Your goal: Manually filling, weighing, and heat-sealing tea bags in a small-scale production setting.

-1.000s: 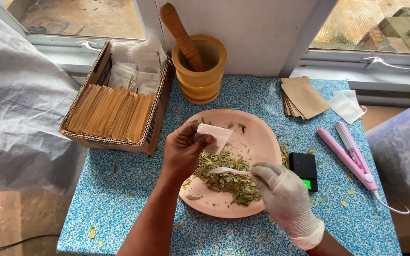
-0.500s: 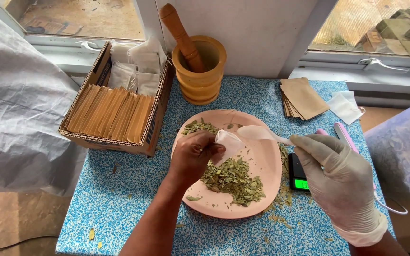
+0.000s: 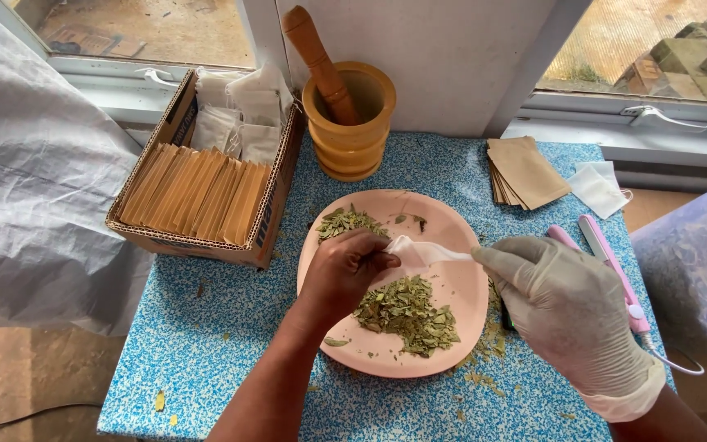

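A pink plate (image 3: 464,282) on the blue speckled table (image 3: 206,327) carries a heap of dried green leaves (image 3: 407,307) and a smaller heap (image 3: 345,221) at its far edge. My bare left hand (image 3: 341,274) pinches a small white filter bag (image 3: 409,250) above the plate. My right hand (image 3: 566,307), in a pale glove, holds a white spoon (image 3: 443,255) whose tip reaches into the bag's mouth.
A cardboard box (image 3: 267,221) with brown envelopes and white bags stands at the left. A wooden mortar (image 3: 349,123) with pestle is behind the plate. A stack of brown envelopes (image 3: 525,172), a white bag (image 3: 595,188) and a pink sealing tool (image 3: 611,262) lie to the right.
My right hand has lifted the spoon from the leaf heap and brought it to the bag's mouth. My left hand has lowered the bag slightly toward the plate's middle.
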